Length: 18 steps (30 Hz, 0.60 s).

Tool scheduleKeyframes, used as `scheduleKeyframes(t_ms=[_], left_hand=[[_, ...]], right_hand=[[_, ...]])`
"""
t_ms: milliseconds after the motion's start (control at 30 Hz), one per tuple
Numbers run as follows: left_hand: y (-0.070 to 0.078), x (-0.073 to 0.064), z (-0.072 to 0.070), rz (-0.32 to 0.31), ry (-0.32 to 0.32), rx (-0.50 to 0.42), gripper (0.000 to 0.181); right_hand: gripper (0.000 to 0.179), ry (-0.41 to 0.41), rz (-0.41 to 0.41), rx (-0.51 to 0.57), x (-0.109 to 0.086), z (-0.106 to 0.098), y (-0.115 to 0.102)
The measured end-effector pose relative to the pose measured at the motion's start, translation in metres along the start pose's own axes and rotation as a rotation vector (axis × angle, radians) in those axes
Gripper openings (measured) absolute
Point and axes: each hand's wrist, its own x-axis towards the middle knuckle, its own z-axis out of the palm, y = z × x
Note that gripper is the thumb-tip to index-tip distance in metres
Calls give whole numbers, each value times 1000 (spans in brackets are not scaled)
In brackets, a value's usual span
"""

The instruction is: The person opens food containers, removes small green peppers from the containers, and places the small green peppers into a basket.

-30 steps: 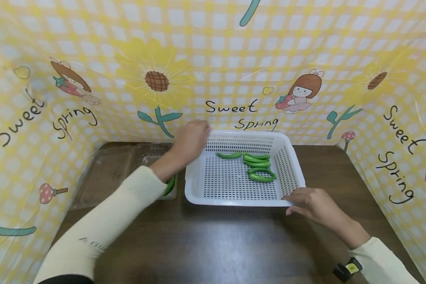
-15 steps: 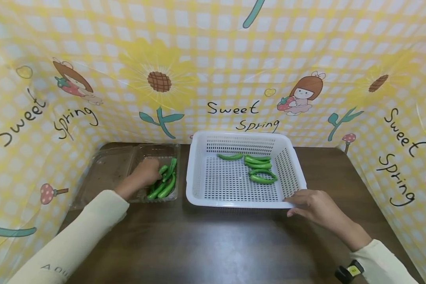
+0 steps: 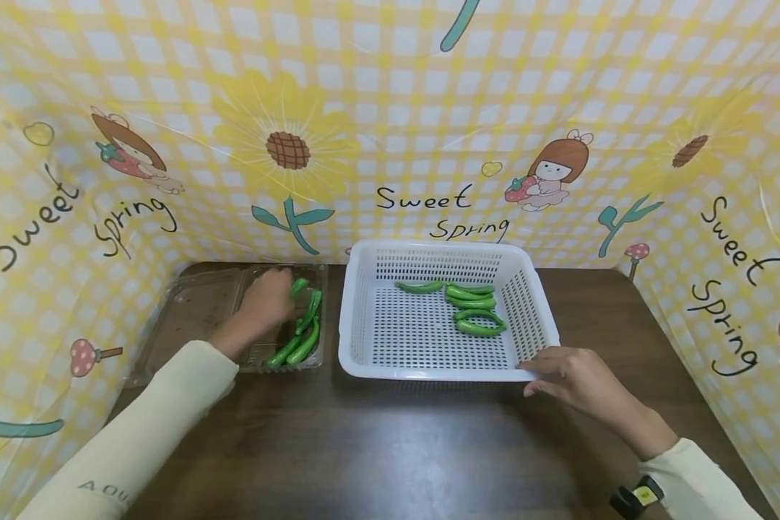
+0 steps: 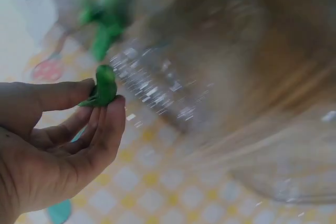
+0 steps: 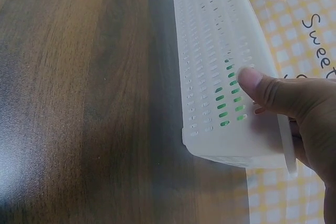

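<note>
In the head view my left hand is over a clear plastic box on the left. Its thumb and fingertips pinch a green chili pepper, of which one curved end shows in the left wrist view. Several more green peppers lie along the box's right side. A white perforated basket stands in the middle, with several green peppers on its floor, mostly towards the right. At its front right corner, my right hand grips the rim, thumb against the outer wall in the right wrist view.
The box's clear lid lies folded open to the left. Dark wooden table extends in front of the basket. A yellow checked cloth rises behind the table and along both sides.
My left hand has moved left from the basket's back left corner down to the plastic box, then slightly towards its back, and pinches a pepper there. My right hand stays on the rim.
</note>
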Motion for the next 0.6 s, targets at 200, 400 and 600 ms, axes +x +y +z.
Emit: scheduleKeyframes(t_ms=[200,400,600], left_hand=[[38,14,-37,60,108,-40,25],[92,33,-50,110,100,-60,21],[150,61,-33,222,-26,53,19]], right_hand=[[39,-1,7,0,0,0,-1],[39,-2,-3,-2,1,0,-1],[39,8,-16,-18,1,-1,-1]])
